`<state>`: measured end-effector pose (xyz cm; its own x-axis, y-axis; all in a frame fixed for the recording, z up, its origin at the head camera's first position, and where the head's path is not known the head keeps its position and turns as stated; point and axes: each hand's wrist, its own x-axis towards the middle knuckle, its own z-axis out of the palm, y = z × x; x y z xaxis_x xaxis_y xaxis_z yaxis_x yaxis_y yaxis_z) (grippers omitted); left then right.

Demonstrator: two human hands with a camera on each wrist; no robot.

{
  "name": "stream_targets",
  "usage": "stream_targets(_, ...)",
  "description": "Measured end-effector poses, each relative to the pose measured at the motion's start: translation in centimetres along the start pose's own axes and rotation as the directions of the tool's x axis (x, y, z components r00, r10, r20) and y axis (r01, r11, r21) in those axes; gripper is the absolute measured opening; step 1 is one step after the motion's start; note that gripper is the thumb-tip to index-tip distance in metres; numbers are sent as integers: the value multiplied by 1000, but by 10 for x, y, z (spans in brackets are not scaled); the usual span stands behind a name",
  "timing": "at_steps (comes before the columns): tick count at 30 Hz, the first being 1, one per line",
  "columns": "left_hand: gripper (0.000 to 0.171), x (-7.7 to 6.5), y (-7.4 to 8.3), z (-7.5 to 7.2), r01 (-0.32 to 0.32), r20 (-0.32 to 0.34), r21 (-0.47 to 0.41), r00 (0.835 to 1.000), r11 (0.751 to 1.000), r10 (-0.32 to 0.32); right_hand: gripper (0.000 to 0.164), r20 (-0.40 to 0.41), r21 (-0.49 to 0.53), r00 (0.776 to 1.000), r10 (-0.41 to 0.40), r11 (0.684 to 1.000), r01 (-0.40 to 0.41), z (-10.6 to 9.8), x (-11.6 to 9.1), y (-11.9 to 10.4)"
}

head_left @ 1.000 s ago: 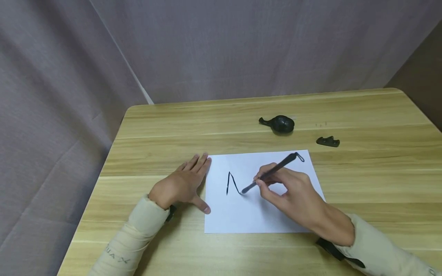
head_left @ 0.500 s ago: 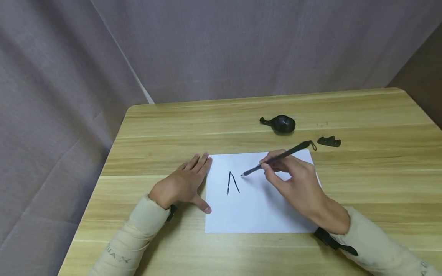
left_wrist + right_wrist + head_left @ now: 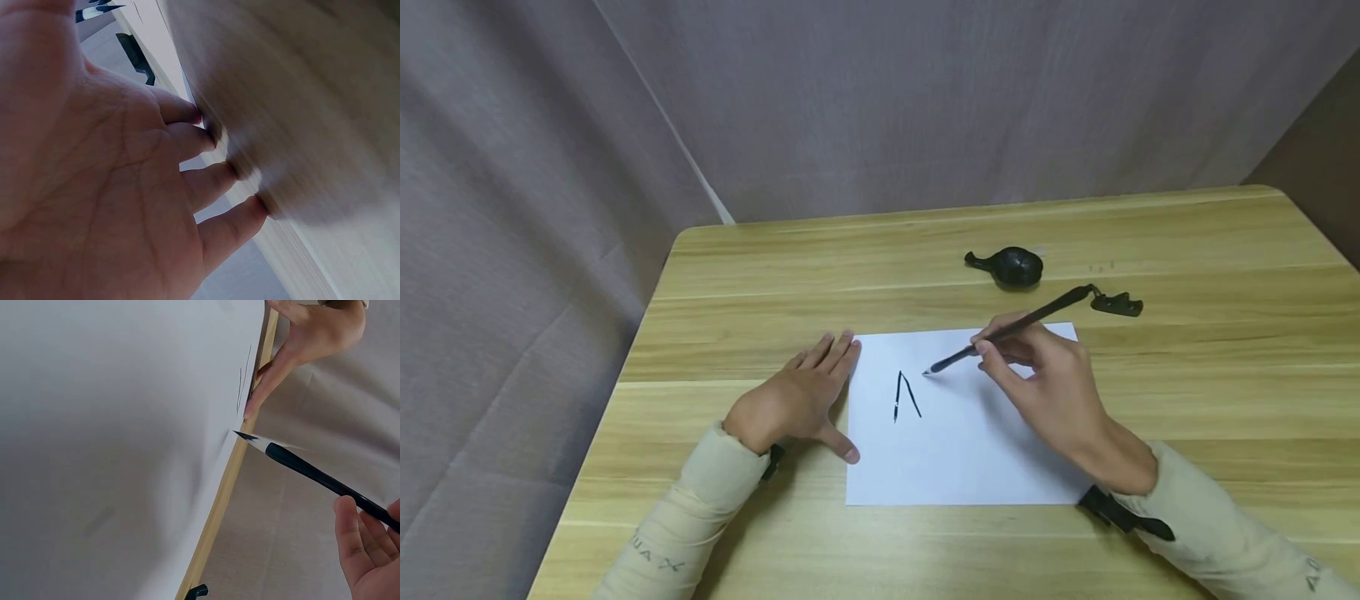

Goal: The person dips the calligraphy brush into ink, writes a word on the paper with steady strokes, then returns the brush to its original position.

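My right hand (image 3: 1056,396) pinches a black-handled ink brush (image 3: 1039,314), tilted with its loop end up and to the right. White bristles with a black tip (image 3: 240,434) show in the right wrist view, close over the paper. On the white sheet of paper (image 3: 940,471), two black strokes (image 3: 897,397) meet in a peak, just left of the brush tip. Spread out along the sheet's left edge, my left hand (image 3: 790,406) has its fingertips and thumb at the margin. In the left wrist view its fingertips (image 3: 253,209) touch the wooden tabletop.
Behind the paper lies a dark, shiny gourd-shaped object (image 3: 1017,267) with a short neck. A small dark brush rest (image 3: 1117,304) with peaks sits to its right, overlapped by the brush's loop. Grey curtain (image 3: 880,100) hangs along the table's (image 3: 760,275) back edge.
The brush tip has lifted from the bottom of the right-hand stroke and moved up the sheet, away from me. My right hand rose with it; the left hand has stayed put.
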<state>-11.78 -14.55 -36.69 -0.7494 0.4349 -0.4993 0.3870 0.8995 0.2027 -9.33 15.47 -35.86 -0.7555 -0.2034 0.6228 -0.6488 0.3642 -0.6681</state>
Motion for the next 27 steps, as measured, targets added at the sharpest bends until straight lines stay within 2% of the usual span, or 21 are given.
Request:
stream_targets(18,151,-2,-2,0,-1,-5,-4,1000,1000,1,29,73,69,997,-22,997,17,0,-12,-16)
stream_targets(27,152,-2,-1,0,-5,-5,4,1000,1000,5,28,86,42,996,-14,999,11,-1,-11,-16)
